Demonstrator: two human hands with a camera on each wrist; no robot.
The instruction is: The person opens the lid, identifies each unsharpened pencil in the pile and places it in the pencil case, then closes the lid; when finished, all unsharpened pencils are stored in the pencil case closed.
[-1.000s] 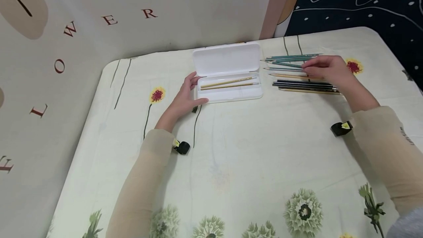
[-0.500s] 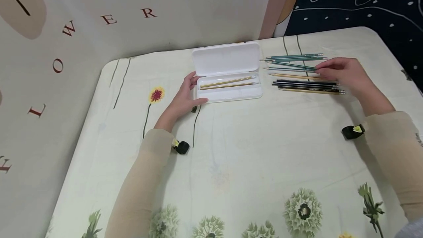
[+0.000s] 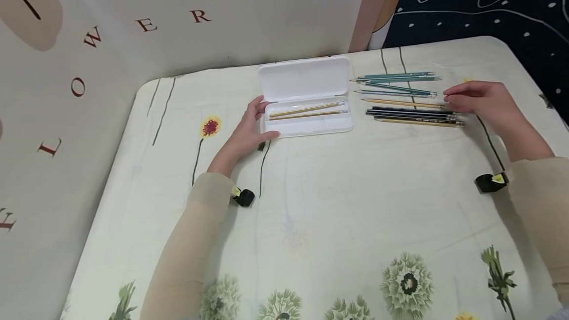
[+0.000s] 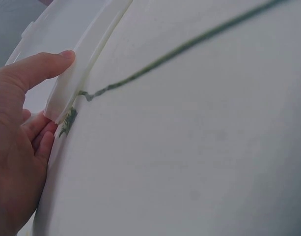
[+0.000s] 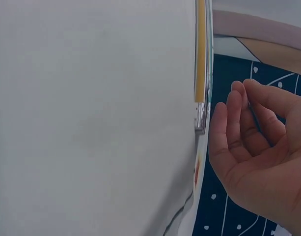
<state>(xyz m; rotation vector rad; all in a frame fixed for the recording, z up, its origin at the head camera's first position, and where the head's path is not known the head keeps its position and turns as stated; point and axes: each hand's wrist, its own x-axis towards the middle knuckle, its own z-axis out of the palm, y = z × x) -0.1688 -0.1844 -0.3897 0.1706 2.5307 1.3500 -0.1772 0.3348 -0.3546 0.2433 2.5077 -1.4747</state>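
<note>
A white pencil case [image 3: 306, 123] lies with its lid [image 3: 304, 79] folded back, two gold pencils [image 3: 308, 116] inside. My left hand [image 3: 243, 135] grips its left end, thumb at the front edge; in the left wrist view the thumb of the left hand [image 4: 20, 132] lies over the case's rim [image 4: 67, 93]. Green pencils [image 3: 395, 79], a yellow pencil [image 3: 402, 103] and black pencils [image 3: 409, 113] lie right of the case. Just past their right ends is my right hand [image 3: 493, 107], empty. In the right wrist view the right hand [image 5: 263, 147] has loosely bent fingers, beside a yellow pencil [image 5: 201, 54].
A flowered cloth [image 3: 338, 201] covers the table. Behind it stands a pale panel [image 3: 266, 14] with printed letters, and a dark patterned fabric [image 3: 480, 9] is at the back right. Black wrist devices [image 3: 244, 198] sit at both cuffs.
My right hand has moved right, away from the green pencils, and let go of the one it pinched. That pencil now lies among the others. The left hand has stayed on the case.
</note>
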